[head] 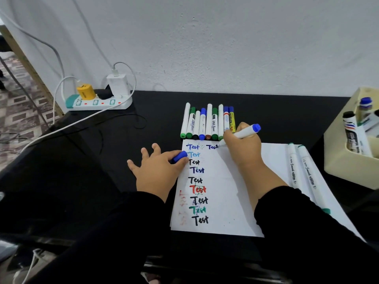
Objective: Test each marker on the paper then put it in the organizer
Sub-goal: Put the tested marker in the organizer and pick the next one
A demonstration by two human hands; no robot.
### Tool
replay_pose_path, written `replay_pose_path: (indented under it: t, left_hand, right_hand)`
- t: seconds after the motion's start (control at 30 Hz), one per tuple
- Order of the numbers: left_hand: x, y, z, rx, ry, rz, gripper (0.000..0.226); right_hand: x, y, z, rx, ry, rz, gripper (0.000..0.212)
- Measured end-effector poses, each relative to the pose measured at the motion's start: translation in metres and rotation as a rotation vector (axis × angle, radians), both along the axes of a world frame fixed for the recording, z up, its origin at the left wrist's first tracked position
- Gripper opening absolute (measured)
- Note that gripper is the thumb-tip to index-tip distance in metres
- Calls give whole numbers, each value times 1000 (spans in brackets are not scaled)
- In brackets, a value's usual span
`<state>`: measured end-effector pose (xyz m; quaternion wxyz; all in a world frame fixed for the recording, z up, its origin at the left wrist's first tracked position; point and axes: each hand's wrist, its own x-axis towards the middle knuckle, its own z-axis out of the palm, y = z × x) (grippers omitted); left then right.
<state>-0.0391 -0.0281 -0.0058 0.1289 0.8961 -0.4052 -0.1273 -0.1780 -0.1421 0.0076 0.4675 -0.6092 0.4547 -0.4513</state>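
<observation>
Illumination is even and diffuse; shadows are soft. Wide-angle distortion bends the frame edges. The lower corners are blurred.

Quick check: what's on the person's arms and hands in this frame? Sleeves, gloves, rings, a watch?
Both arms are in long black sleeves, the left sleeve and the right sleeve, plain with no visible markings, each ending at the wrist. The left hand and right hand are bare: no gloves, rings or watch visible.
</observation>
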Motion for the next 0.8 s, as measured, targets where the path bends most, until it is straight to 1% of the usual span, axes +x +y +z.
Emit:
replay_pose_path:
  t: [0.13,0.27,0.33,0.53,0.67,0.73,0.8]
  left_hand:
    - [-1,-1,0,14,-9,-4,46]
    - [-1,2,1,-11,3,-12,44]
    - [-1,3,1,-9,5,-12,43]
    - [-3,7,3,-23,14,-20,45]
    - [-4,8,12,2,64,-14,45]
    - [-4,11,17,-29,65,-13,44]
    - [-6,15,22,-157,32,-47,42]
  right_hand:
    - [0,1,2,26,-8,7,39]
    - [0,0,2,35,-35,-108,37]
    - [-1,-1,2,62,-44,-125,37]
    - [-9,-11,16,287,-54,-25,37]
    - [-18,-6,29,308,-59,45,39]
    - [-24,1,35,304,-106,30,41]
    - [-29,9,43,315,-177,8,42]
